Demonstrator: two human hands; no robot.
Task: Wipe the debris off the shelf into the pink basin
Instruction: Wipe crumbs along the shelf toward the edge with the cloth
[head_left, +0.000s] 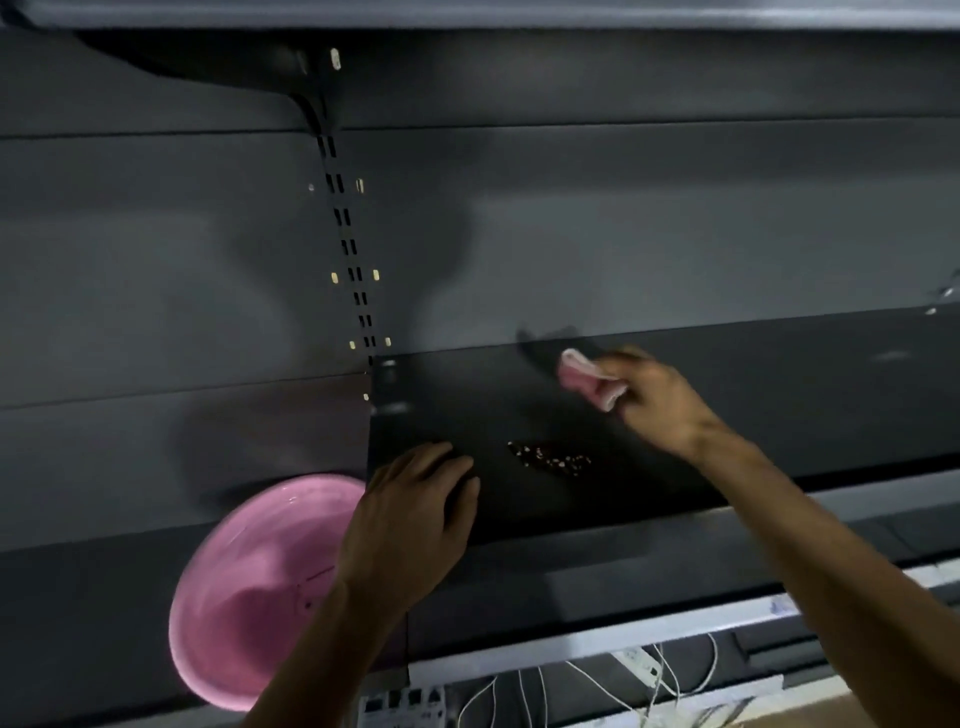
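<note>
A small pile of brown and pale debris (551, 458) lies on the dark shelf (779, 395), near its front left part. My right hand (660, 400) grips a folded pink cloth (587, 376) above the shelf, behind and to the right of the debris; hand and cloth are blurred. My left hand (415, 512) rests with fingers spread on the shelf's front left corner, just left of the debris. The pink basin (254, 587) sits lower down, left of the shelf's end, partly hidden by my left forearm.
A slotted metal upright (353, 249) runs up the grey back panel, with a bracket and another shelf overhead. Below the shelf's front edge, white cables and a power strip (639, 667) lie on a lower level.
</note>
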